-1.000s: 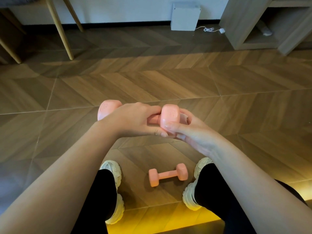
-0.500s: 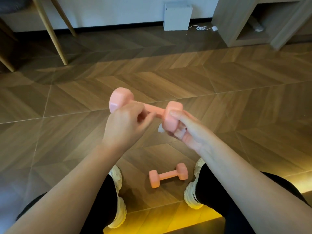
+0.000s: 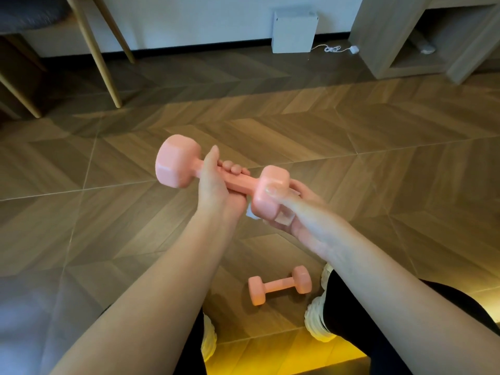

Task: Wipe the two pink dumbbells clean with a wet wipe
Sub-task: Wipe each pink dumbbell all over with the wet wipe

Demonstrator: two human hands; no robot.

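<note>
I hold one pink dumbbell [image 3: 178, 161] in the air over the floor, tilted with its left head higher. My left hand [image 3: 216, 185] wraps around its bar from below. My right hand [image 3: 286, 212] cups the dumbbell's right head, thumb lying across it, with a white wet wipe [image 3: 282, 219] pressed between palm and head; only small bits of the wipe show. The second pink dumbbell [image 3: 278, 285] lies on the floor between my feet, untouched.
Wooden herringbone floor [image 3: 351, 158] all around. Chair legs [image 3: 100, 63] stand at the back left, a white box [image 3: 293, 31] with a cable against the wall, a wooden shelf unit [image 3: 405, 36] at the back right. My white shoes [image 3: 316, 323] flank the lying dumbbell.
My left hand has rolled from on top of the bar to under it, and the dumbbell's left head has risen. My right hand stays cupped on the right head with the wipe.
</note>
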